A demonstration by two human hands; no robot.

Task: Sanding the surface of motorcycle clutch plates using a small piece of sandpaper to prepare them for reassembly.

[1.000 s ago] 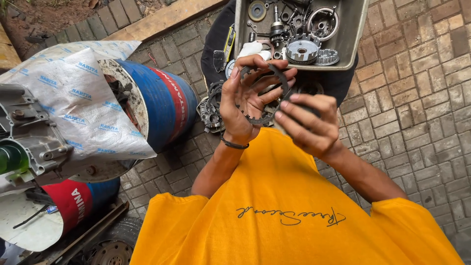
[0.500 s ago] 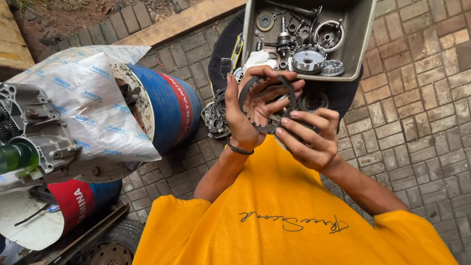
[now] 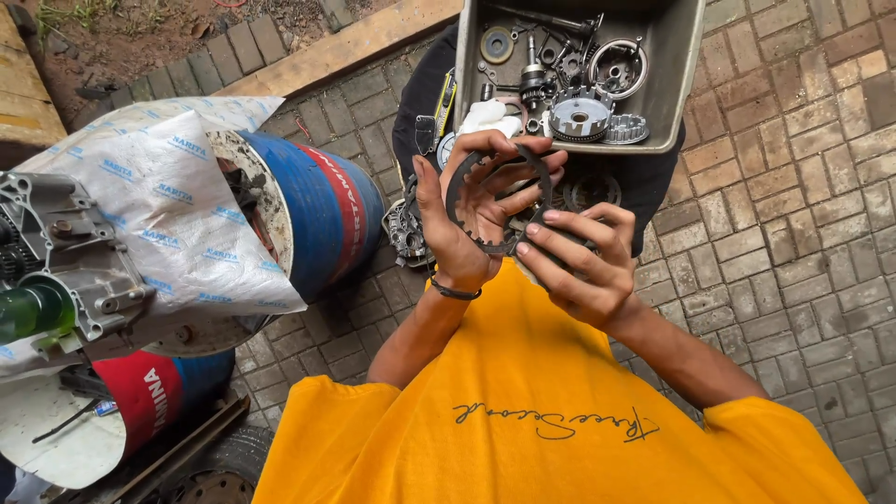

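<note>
Below the grey metal parts tray (image 3: 674, 84), over the brick paving (image 3: 793, 215), the left hand (image 3: 464, 215) curls around a dark toothed clutch plate ring (image 3: 495, 201); the right hand (image 3: 579, 266) pinches its lower edge with its fingertips.

grey tray (image 3: 679, 84) of engine parts | blue-red drum (image 3: 327, 210) | engine casing (image 3: 70, 261)

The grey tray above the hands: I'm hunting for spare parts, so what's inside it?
The grey tray holds loose metal engine parts: a ribbed clutch hub, a ring, a round disc, shafts and gears. Whatever lies beneath that pile is hidden.
</note>
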